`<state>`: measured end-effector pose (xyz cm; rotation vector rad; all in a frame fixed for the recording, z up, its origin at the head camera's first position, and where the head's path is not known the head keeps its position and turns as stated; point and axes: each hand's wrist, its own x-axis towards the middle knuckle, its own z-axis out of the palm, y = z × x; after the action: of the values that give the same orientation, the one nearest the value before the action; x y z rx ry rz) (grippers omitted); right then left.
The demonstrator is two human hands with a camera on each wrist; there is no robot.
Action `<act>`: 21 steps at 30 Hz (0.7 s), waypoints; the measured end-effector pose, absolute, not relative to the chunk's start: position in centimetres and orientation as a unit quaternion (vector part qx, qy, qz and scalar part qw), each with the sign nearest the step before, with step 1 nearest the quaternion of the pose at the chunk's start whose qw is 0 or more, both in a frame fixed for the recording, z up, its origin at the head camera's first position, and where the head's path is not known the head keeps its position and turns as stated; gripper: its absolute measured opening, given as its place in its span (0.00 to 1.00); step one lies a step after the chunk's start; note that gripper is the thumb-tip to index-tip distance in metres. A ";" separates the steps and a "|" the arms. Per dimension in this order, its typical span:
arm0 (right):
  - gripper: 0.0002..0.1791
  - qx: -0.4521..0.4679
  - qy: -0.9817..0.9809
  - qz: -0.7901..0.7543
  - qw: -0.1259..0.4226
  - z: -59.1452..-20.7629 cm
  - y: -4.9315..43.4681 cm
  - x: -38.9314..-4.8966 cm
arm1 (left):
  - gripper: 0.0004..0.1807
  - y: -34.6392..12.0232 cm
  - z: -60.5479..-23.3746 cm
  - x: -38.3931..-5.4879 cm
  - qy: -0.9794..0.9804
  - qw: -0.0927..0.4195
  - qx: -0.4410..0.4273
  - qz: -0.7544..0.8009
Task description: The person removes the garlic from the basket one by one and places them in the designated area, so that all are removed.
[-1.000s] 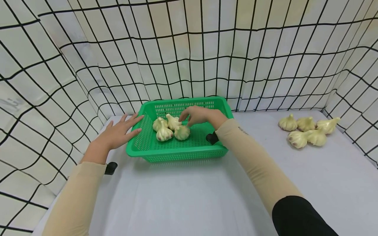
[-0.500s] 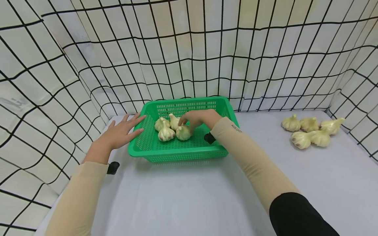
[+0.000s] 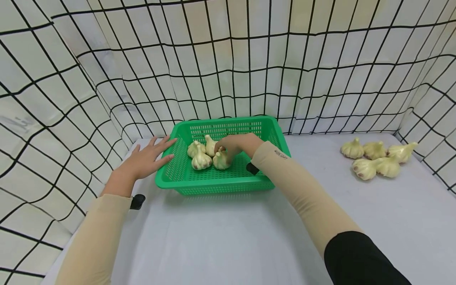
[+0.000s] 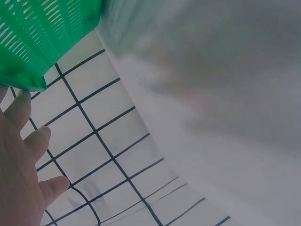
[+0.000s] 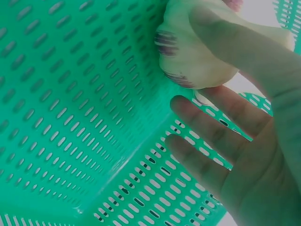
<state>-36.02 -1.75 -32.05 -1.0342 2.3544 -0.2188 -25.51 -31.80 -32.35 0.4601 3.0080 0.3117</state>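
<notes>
In the head view, a green perforated plastic basket (image 3: 213, 186) stands on the white table with several garlic bulbs (image 3: 201, 161) grouped in its left half. My right hand (image 3: 235, 143) reaches into the basket and grips one garlic bulb (image 3: 221, 160) on the right of that group. The right wrist view shows the thumb lying across this purple-streaked bulb (image 5: 188, 52), with fingers on its other side. Spread and straight, my left hand (image 3: 144, 160) touches the basket's left rim. Its fingertips meet the rim in the left wrist view too.
Several more garlic bulbs (image 3: 375, 156) lie on the table at the far right. Black netting (image 3: 249, 75) over white panels rises behind the basket and along both sides. A black wrist device (image 3: 137, 202) sits at the left sleeve.
My right hand has lowered slightly onto the rightmost garlic bulb in the basket and taken hold of it, tilting it a little. The left hand stays at the rim.
</notes>
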 end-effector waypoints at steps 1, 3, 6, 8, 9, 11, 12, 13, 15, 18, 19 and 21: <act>0.34 -0.385 0.877 -0.079 0.275 -32.0 -1.8 -36.0 | 0.38 -31.8 -32.4 -25.5 0.983 0.041 0.150 0.102; 0.34 -0.385 0.879 -0.073 0.272 -32.0 -1.8 -36.0 | 0.38 -31.8 -32.4 -25.6 0.983 0.041 0.151 0.101; 0.34 -0.385 0.881 -0.063 0.267 -32.0 -1.8 -35.9 | 0.38 -31.8 -32.4 -25.6 0.983 0.041 0.151 0.100; 0.33 -0.384 0.883 -0.055 0.264 -32.0 -1.8 -35.9 | 0.38 -31.8 -32.5 -25.6 0.983 0.041 0.151 0.100; 0.32 -0.384 0.883 -0.053 0.263 -32.0 -1.8 -35.9 | 0.38 -31.8 -32.5 -25.6 0.983 0.041 0.150 0.100; 0.31 -0.384 0.884 -0.052 0.262 -32.0 -1.8 -35.9 | 0.38 -31.8 -32.5 -25.6 0.983 0.040 0.149 0.099; 0.31 -0.385 0.884 -0.052 0.261 -32.0 -1.7 -36.0 | 0.38 -31.8 -32.5 -25.6 0.983 0.040 0.149 0.098; 0.30 -0.385 0.884 -0.053 0.260 -32.0 -1.7 -36.0 | 0.38 -31.8 -32.5 -25.6 0.983 0.040 0.149 0.098; 0.30 -0.386 0.883 -0.058 0.259 -32.1 -1.6 -36.1 | 0.38 -31.8 -32.4 -25.6 0.983 0.040 0.149 0.098; 0.30 -0.388 0.882 -0.067 0.259 -32.0 -1.3 -36.2 | 0.38 -31.7 -32.3 -25.5 0.983 0.041 0.149 0.099; 0.30 -0.389 0.881 -0.071 0.260 -32.0 -1.3 -36.3 | 0.38 -31.7 -32.2 -25.5 0.983 0.042 0.149 0.100; 0.30 -0.390 0.880 -0.079 0.261 -31.9 -1.0 -36.3 | 0.38 -31.7 -32.2 -25.4 0.983 0.042 0.149 0.100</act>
<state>-36.29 -1.05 -31.88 -1.0556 2.3821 -0.2138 -25.42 -31.68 -32.21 0.4567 3.0073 0.3057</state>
